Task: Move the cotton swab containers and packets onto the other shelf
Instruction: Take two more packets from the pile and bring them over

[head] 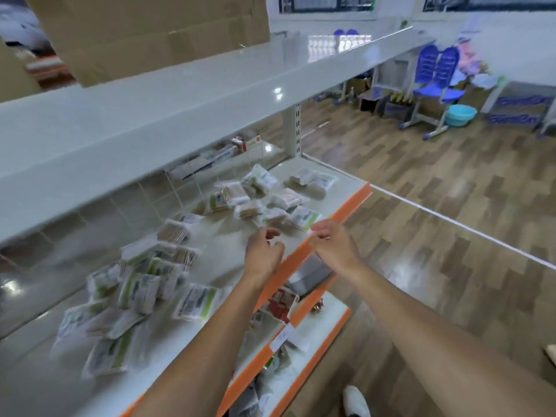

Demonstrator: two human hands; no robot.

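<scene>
Left hand (pixel 263 251): over the shelf (pixel 222 245), fingers loosely curled, holding nothing.
Right hand (pixel 332 243): at the shelf's orange edge, fingers loosely curled, empty.
Packets (pixel 264 200): scattered just beyond both hands; a second heap (pixel 135 284) lies left of the left hand.

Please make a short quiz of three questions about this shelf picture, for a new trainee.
1. True or false: the left hand holds a clear plastic cotton swab packet.
2. What colour is the front strip of the white metal shelf on which the packets lie? A green, B orange, C blue.
3. Fill in: a large brown ______ box stands on the upper shelf.

Key:
1. False; both hands are over the shelf's front edge, fingers loosely curled, and the right hand holds nothing either.
2. B.
3. cardboard.
</scene>
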